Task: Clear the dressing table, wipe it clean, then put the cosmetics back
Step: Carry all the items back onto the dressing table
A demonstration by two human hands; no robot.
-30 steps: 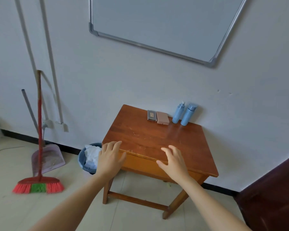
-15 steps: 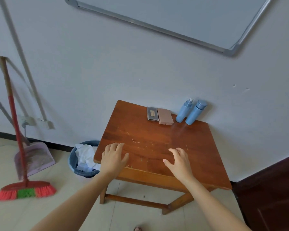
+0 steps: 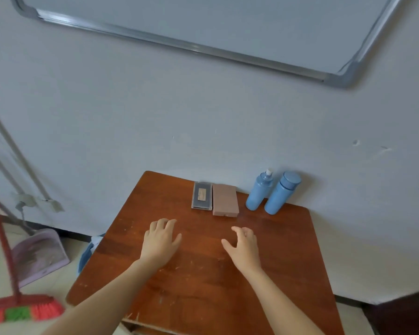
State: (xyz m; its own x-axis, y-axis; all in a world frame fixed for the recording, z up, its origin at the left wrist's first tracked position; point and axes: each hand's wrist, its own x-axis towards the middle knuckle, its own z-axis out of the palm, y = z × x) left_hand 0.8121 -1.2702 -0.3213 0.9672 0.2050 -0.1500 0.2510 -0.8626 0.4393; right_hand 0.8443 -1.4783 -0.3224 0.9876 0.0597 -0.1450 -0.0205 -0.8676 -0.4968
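Both hands have advanced from the front edge of the table [image 3: 288, 240] to mid-top. Left hand [image 3: 161, 243] now sits just short of the dark palette [image 3: 202, 195]; right hand [image 3: 243, 247] near the pink case [image 3: 225, 199], fingers spread. View has closed in: bin [image 3: 86, 256] now mostly hidden behind the table's left edge.

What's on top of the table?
Pump bottle, capped bottle, dark case and pink case at the back. The left hand and right hand cover part of the table.
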